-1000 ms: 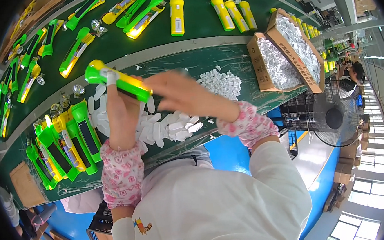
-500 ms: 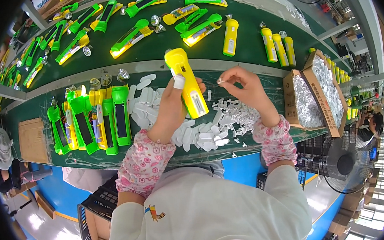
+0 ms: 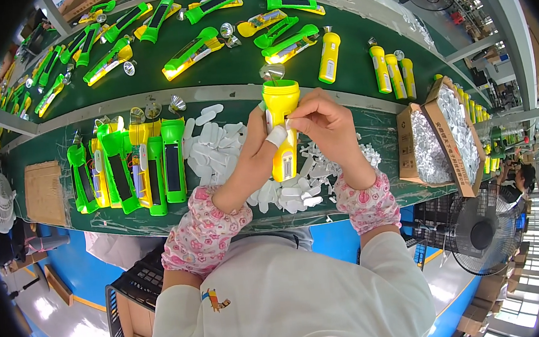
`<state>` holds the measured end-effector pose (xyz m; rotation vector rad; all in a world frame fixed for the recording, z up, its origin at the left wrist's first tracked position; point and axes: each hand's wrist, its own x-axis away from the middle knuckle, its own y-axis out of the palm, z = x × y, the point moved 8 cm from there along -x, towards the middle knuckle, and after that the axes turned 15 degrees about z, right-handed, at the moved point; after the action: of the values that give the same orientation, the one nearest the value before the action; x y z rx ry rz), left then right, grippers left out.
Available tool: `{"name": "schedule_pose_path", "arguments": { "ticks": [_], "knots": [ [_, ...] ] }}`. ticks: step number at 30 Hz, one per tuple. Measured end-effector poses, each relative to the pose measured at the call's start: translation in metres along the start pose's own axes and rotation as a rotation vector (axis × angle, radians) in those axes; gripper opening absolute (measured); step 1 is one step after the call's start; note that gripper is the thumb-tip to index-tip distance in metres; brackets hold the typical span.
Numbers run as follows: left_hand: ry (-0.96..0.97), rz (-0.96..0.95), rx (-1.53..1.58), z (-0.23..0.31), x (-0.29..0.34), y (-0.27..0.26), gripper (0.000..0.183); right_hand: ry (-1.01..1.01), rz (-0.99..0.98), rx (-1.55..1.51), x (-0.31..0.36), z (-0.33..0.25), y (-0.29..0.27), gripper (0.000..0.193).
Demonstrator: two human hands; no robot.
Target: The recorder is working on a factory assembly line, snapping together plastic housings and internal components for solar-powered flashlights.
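Observation:
A yellow flashlight (image 3: 284, 154) stands nearly upright over the bench, its open threaded end up and a reflector (image 3: 273, 72) just beyond that end. My left hand (image 3: 257, 150) wraps round its left side, a white cover on the thumb. From the right, my right hand (image 3: 328, 124) pinches against the flashlight's front, just below the head. The small white plastic piece in those fingertips is mostly hidden. Beneath my hands lie a heap of flat white oblong plastic strips (image 3: 212, 149) and a pile of smaller white parts (image 3: 368, 155).
Green-and-yellow flashlight bodies (image 3: 118, 171) stand in a row at left. More half-assembled ones (image 3: 194, 53) lie on the far belt, with several yellow flashlights (image 3: 380, 71). Cardboard boxes (image 3: 415, 168) of white parts stand at right, near a black fan (image 3: 482, 233).
The flashlight has turned more upright, its open end now showing. My right hand has moved left with the small white piece, from apart to touching the flashlight. My left thumb lies across its front.

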<state>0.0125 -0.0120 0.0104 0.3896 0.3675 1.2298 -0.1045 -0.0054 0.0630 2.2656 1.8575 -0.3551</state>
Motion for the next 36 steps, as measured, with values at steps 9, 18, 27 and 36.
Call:
{"name": "schedule_pose_path", "arguments": {
  "ticks": [9,18,27,36],
  "knots": [
    [0.158,-0.052,-0.344,-0.011,0.001,-0.006,0.043,0.013,0.053,0.057,0.006,0.021,0.003,0.061],
    [-0.073,-0.01,0.053,-0.015,-0.016,0.02,0.032,0.188,-0.034,0.16,0.026,0.034,-0.012,0.068],
    [-0.064,-0.147,-0.074,-0.036,-0.122,0.113,0.04,0.204,0.133,0.066,-0.027,0.042,-0.092,0.084],
    [0.928,0.136,-1.777,-0.088,-0.234,0.077,0.026,0.397,0.428,0.954,-0.1,0.145,-0.274,0.058]
  ]
}}
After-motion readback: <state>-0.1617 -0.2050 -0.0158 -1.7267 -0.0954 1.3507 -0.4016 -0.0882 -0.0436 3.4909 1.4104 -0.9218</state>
